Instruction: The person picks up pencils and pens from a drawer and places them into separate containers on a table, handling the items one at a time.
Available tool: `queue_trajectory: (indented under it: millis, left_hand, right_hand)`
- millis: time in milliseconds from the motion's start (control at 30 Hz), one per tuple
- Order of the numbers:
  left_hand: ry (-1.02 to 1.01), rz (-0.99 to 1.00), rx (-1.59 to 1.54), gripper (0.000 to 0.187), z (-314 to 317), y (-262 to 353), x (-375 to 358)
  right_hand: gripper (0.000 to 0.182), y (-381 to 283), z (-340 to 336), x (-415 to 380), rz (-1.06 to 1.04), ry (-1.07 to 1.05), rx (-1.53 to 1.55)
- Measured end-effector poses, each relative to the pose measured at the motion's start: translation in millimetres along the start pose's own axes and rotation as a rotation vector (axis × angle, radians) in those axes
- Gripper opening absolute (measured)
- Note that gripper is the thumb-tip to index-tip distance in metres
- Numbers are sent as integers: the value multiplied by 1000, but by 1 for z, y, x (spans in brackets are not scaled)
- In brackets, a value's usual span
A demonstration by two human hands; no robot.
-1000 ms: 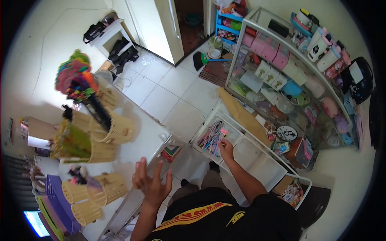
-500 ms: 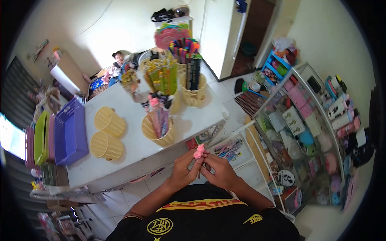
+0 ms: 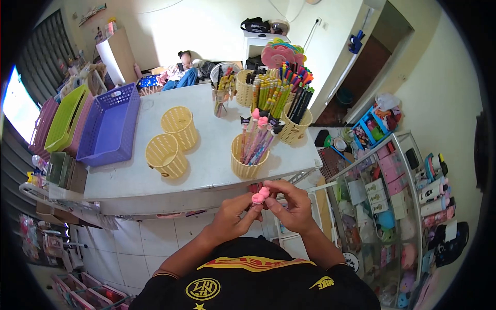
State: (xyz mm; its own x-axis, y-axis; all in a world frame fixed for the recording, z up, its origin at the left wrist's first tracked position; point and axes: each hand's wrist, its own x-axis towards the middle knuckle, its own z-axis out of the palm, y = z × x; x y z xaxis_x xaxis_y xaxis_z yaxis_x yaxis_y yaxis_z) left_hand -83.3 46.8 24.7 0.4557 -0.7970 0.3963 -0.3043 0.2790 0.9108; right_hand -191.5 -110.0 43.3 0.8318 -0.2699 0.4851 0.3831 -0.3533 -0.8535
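In front of my chest, just off the near edge of the table, I hold a pen with a pink figure topper. My left hand pinches it just under the topper; its shaft is mostly hidden by my fingers. My right hand is closed with thumb and fingertips at the topper's right side. Closest to both hands on the table stands a cream woven basket, holding several pens with pink and black character tops.
Two cream baskets stand left on the white table, beside a purple basket. Behind the pens are a basket of black pencils and yellow pencils. A glass display case is at right. A person sits beyond.
My view has swung, so the table now appears further right and more level. The pink topper has tilted sideways, and my right hand has shifted up beside it.
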Motion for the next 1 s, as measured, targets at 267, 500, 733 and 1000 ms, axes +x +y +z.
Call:
queue_trajectory:
  millis: [267, 500, 733, 1000]
  left_hand:
    - [-41, 49, 25, 18, -12, -2, 5]
    - [47, -184, -281, 39, -33, -29, 13]
    - [34, -212, -276, 42, -34, -34, 12]
    - [8, -232, -261, 42, -36, -37, 9]
  right_hand:
    - [36, 1, 11, 8, 17, 39, 77]
    - [30, -32, -32, 55, -196, 540, 94]
    - [28, -36, -28, 95, -319, 518, -120]
    - [46, -15, -1, 99, -350, 296, -965]
